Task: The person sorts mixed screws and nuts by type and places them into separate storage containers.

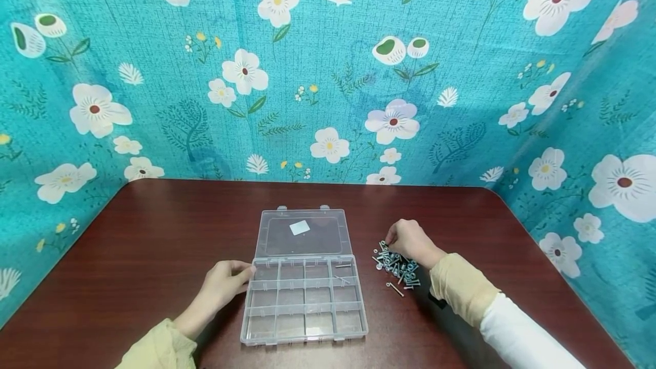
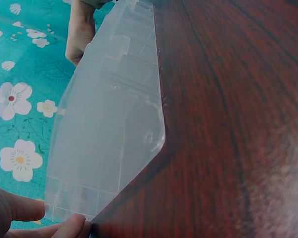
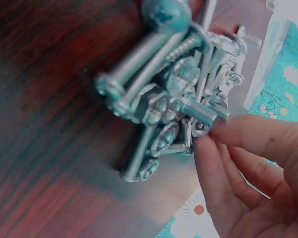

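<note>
A clear plastic compartment box [image 1: 306, 307] stands on the table with its hinged lid laid back. My left hand [image 1: 229, 279] grips the box's left side near the hinge. In the left wrist view, thumb [image 2: 27, 209] and fingers pinch the box corner. Right of the box lies a heap of metal screws, nuts and washers [image 1: 402, 269]. My right hand [image 1: 411, 239] reaches down at the heap's far side. In the right wrist view, its thumb and forefinger come together beside a small ring-shaped piece [image 3: 200, 128]; I cannot tell whether they hold it.
Two long screws [image 1: 343, 266] lie in the box's right-hand column, toward the hinge. The open lid [image 1: 323, 244] bears a white label [image 1: 299, 227]. One screw [image 1: 395, 289] lies just in front of the heap. A floral curtain [image 1: 328, 73] hangs behind the dark wooden table [image 1: 179, 232].
</note>
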The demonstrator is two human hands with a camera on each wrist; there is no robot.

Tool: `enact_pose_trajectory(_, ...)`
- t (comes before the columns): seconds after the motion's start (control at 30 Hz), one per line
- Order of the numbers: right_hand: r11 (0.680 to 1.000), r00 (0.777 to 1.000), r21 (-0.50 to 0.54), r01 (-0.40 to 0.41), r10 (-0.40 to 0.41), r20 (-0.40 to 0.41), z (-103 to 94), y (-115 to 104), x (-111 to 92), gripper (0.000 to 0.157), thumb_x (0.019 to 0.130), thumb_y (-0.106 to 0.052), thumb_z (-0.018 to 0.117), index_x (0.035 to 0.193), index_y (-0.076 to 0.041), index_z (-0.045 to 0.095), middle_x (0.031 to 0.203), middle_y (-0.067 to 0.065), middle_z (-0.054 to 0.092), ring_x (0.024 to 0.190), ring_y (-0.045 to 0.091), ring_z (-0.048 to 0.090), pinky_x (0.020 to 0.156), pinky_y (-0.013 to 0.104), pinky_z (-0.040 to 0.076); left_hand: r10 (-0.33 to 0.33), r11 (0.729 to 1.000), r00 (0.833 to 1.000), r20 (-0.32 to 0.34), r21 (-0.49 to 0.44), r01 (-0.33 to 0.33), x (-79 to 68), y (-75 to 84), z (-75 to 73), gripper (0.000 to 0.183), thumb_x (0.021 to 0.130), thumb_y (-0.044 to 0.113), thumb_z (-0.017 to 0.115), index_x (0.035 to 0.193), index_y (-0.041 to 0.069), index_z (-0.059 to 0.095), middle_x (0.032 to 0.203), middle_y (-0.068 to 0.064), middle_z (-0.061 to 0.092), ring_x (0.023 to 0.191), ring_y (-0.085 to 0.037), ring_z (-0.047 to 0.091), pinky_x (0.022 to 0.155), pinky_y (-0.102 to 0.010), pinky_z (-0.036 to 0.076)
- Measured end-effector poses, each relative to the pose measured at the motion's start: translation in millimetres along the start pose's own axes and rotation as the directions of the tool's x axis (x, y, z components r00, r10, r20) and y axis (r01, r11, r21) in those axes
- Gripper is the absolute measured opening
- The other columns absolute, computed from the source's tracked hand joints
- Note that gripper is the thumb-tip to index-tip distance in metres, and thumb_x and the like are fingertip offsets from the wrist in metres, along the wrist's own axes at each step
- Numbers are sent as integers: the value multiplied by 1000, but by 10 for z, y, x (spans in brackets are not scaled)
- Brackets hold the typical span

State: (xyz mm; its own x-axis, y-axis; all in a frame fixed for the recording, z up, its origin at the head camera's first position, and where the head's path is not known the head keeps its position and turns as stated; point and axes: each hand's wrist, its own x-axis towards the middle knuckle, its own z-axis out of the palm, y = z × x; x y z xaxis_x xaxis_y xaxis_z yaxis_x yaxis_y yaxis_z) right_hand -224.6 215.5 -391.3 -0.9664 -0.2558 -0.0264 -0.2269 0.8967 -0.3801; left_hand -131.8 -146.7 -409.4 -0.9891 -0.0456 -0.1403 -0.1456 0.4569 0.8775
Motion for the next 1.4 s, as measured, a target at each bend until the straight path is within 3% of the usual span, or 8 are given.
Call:
enact_pose_trajectory(0.27,998,998,-63,2,2,57,-9,-62,26,14,68,8,69,77,-2,66,69,4,60,59,14,50,51,25,48,-11,1000,1000,-1,-11,11,4,9,4,26,89,9,56,102,-14,61,98,-22,64,81,-25,66,67,-29,58)
enact_pose_trajectory(0.47,999,998,-51,7,-3,63,-17,-47,39,16,66,6,71,81,-1,67,70,4,60,60,14,51,51,24,49,7,1000,1000,11,-9,-7,13,16,9,27,90,9,56,102,-15,60,97,-22,64,81,-27,66,68,-30,58)
enact_pose_trajectory(0.63,996,996,-22,90,-90,5,-113,-92,23,15,68,4,69,82,-2,69,71,3,63,63,13,54,53,25,51,6,1000,1000,2,-5,-6,2,12,-2,26,89,8,56,102,-14,60,97,-22,64,81,-26,66,67,-30,58)
enact_pose_trajectory(0.83,981,980,18,193,-192,-51,-189,-306,-35,15,69,4,69,83,-3,70,74,3,65,66,12,57,57,25,53,3,1000,1000,-3,-5,-3,-3,2,-12,27,89,8,55,102,-15,60,97,-22,64,80,-26,66,67,-30,58)
enact_pose_trajectory(0.93,958,956,20,288,-286,-72,-137,-447,-75,16,69,5,67,83,-3,71,74,1,65,65,10,56,56,22,52,1,1000,1000,-5,-11,-1,-5,2,-13,26,89,8,56,102,-15,60,96,-22,64,80,-26,66,67,-29,58)
enact_pose_trajectory(1.13,865,861,8,503,-500,-96,59,-685,-141,19,66,9,64,79,-3,71,71,0,62,63,6,55,54,15,49,3,1000,1000,-5,-10,-3,7,-9,-8,27,89,8,56,101,-15,60,96,-22,64,79,-26,67,67,-29,58)
enact_pose_trajectory(1.27,839,842,68,539,-539,-31,156,-784,-189,19,68,10,64,81,-3,69,75,1,60,65,6,53,55,15,49,3,1000,1000,0,-11,-3,12,-14,-3,27,89,8,56,102,-15,60,97,-23,64,80,-26,66,67,-29,58)
enact_pose_trajectory(1.4,844,846,95,528,-532,27,202,-819,-222,19,71,9,64,85,-2,68,79,2,61,68,8,54,58,14,50,1,1000,1000,-3,-9,-1,10,-15,1,26,89,8,56,102,-15,60,96,-22,64,79,-26,66,66,-29,58)
